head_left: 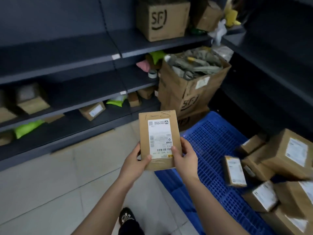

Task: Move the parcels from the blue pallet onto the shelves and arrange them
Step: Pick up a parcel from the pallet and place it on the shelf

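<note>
A small brown cardboard parcel [159,131] with a white shipping label and "1-8" handwritten on top is held up in front of me over the floor. My left hand [135,164] grips its lower left edge, thumb on the face. My right hand [185,156] grips its lower right edge, thumb on the label. The blue plastic pallet [211,143] lies on the floor to the right, with several brown parcels [286,153] piled at its right side. Dark grey shelves [71,58] run along the left wall.
On the shelves sit several small brown boxes [92,110] and green bags [28,127]. An SF carton [162,18] stands on an upper shelf. A tall open SF carton [189,89] stuffed with grey bags stands at the pallet's far end. My shoe [126,217] is on the tiled floor.
</note>
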Demonstrator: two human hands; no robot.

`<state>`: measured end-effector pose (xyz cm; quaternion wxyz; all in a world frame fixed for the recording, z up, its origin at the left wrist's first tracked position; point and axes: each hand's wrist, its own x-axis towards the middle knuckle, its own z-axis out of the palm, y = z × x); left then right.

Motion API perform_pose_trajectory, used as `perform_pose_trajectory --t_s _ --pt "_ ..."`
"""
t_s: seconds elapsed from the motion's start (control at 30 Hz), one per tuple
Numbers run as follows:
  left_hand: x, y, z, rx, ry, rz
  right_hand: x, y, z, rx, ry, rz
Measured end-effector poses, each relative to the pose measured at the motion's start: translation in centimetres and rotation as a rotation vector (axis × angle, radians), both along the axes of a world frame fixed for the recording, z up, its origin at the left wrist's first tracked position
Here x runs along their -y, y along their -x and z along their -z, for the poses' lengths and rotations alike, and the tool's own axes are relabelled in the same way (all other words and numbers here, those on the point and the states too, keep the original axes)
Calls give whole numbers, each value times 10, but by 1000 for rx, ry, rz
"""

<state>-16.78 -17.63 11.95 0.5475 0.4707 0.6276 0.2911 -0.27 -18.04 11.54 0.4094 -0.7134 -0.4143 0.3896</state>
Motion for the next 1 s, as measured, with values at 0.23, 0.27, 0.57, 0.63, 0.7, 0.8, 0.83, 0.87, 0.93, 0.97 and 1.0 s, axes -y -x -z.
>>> perform_pose_trajectory --t_s 0.23,0.27,0.57,0.63,0.7,0.8,0.83,0.87,0.93,0.97,1.0 --pt "-54 114 -15 -21 -50 -193 -81 115 -20 14 -40 -153" --pt "-60 129 -16 -24 -57 -213 -91 130 -22 17 -48 -177" --pt "-114 232 -26 -46 -77 -383 -168 238 -32 -12 -76 -387" --pt "-129 249 -26 -34 -66 -409 -187 256 -34 -24 -64 -430" --pt "-145 264 -23 -16 -47 -447 -208 273 -31 -19 -39 -478" --pt "-170 286 -18 -8 -10 -508 -244 297 -23 16 -2 -549" --pt "-177 291 -16 -5 6 -518 -253 303 -20 30 15 -569" --pt "-183 297 -13 -1 22 -526 -261 308 -18 42 30 -588" --pt "-199 310 -6 5 42 -548 -282 322 -10 73 58 -639" --pt "-207 316 -1 4 49 -562 -291 328 -5 86 68 -661" --pt "-214 322 2 5 61 -576 -300 334 -1 100 77 -677"
